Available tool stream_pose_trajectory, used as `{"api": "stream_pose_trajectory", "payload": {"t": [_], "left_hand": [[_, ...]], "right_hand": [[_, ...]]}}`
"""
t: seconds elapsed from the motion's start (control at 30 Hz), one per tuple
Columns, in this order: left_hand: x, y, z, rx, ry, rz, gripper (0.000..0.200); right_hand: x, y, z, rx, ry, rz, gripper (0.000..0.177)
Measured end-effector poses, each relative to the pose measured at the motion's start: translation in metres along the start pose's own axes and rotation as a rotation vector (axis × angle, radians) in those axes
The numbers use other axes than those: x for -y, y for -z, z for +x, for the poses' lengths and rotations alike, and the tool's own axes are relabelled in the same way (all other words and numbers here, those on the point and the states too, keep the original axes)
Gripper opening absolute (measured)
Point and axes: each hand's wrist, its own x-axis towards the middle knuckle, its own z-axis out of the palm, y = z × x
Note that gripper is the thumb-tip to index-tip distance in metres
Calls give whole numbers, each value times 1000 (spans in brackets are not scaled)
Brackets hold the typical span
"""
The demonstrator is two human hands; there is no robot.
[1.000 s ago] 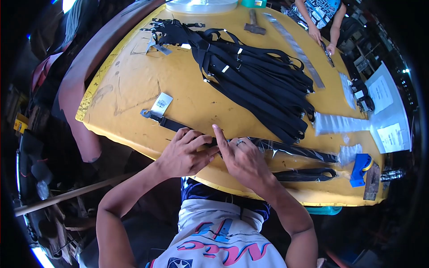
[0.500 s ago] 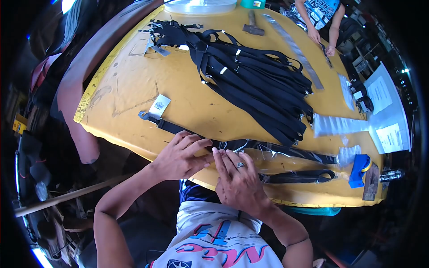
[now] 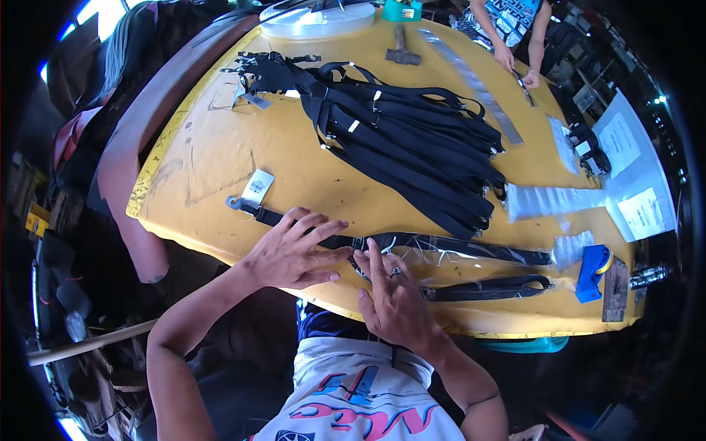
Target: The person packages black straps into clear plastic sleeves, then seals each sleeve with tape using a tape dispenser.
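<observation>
A black strap (image 3: 269,216) with a hook and a white tag (image 3: 257,188) at its left end runs under my hands into a clear plastic sleeve (image 3: 471,248). My left hand (image 3: 298,253) lies over the strap with its fingers spread. Beside it, my right hand (image 3: 397,298), wearing a ring, has its index finger stretched out at the sleeve's left end. Its thumb stands apart and its other fingers are bent. Just right of that hand lies a second black strap (image 3: 485,289), looped and in plastic.
A pile of black straps (image 3: 404,136) covers the middle of the yellow table (image 3: 220,162). A hammer (image 3: 401,51) lies at the back. A blue tape dispenser (image 3: 590,273) and plastic sleeves (image 3: 555,201) are at right. Another person's hands (image 3: 518,70) work at the far right.
My left hand's fingers have spread and come away from the pinch beside my right hand. My right index finger now points out over the sleeve's end. The view has shifted slightly.
</observation>
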Motion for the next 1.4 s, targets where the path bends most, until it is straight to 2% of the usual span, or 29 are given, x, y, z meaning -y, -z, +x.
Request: {"api": "stream_pose_trajectory", "payload": {"t": [0.23, 0.4, 0.63, 0.7, 0.9, 1.0, 1.07, 1.1, 1.13, 1.17, 1.23, 1.27, 1.33, 1.4], "left_hand": [[2, -1, -6, 19, -23, 5, 46], [6, 2, -4, 106, -46, -12, 51], [12, 7, -1, 149, -81, 26, 52], [13, 4, -2, 136, -79, 47, 52], [13, 3, -3, 148, -96, 1, 49], [12, 4, -1, 173, -108, 20, 54], [14, 3, -3, 211, -75, -33, 50], [13, 3, -6, 203, -66, -52, 52], [15, 1, -5, 185, -75, -80, 53], [15, -3, -6, 164, -65, -97, 55], [18, -8, -8, 146, -66, -113, 59], [20, -12, -12, 173, -53, -113, 58], [25, -18, -16, 159, -37, -158, 57], [24, -15, -11, 158, -48, -218, 57]], "right_hand": [[5, -2, 1, -52, 43, -36, 74], [4, -5, -2, -65, 50, -68, 74], [1, -3, -1, -124, 63, -40, 73], [1, -3, 0, -81, -2, 21, 69], [-5, 7, -2, -183, 36, -5, 63], [-19, 64, -25, -304, -33, 29, 47], [-39, 120, -56, -454, -224, 36, 38], [-48, 152, -76, -535, -306, -108, 34], [-57, 176, -98, -685, -482, -59, 27], [-68, 202, -120, -831, -542, -134, 23], [-93, 253, -174, -883, -623, -358, 25], [-98, 276, -195, -922, -748, -252, 27], [-117, 305, -235, -1033, -833, -205, 29], [-152, 325, -281, -1029, -869, -286, 25]]}}
